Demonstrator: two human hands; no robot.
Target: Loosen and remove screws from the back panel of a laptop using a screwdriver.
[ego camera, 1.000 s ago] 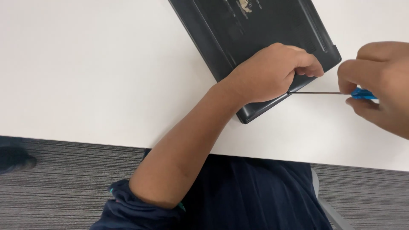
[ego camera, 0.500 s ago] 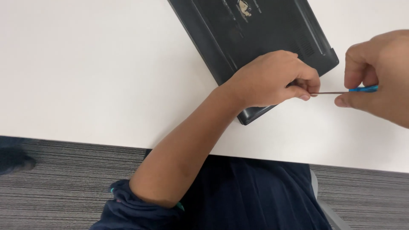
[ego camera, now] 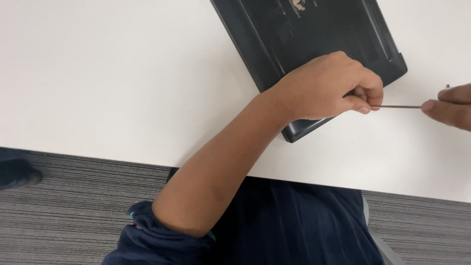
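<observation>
The thin metal shaft (ego camera: pixel 396 106) lies level, its long axis running from 9 to 3 o'clock, bridging both hands just off the near right corner of the black laptop (ego camera: pixel 314 37), which lies underside up on the white surface (ego camera: pixel 122 73). The left hand (ego camera: pixel 326 86) rests knuckles-up over that corner, fingers (ego camera: pixel 360 100) pinched shut on the shaft's 9 o'clock end. The right hand (ego camera: pixel 449 105), mostly out of frame, pinches the 3 o'clock end
</observation>
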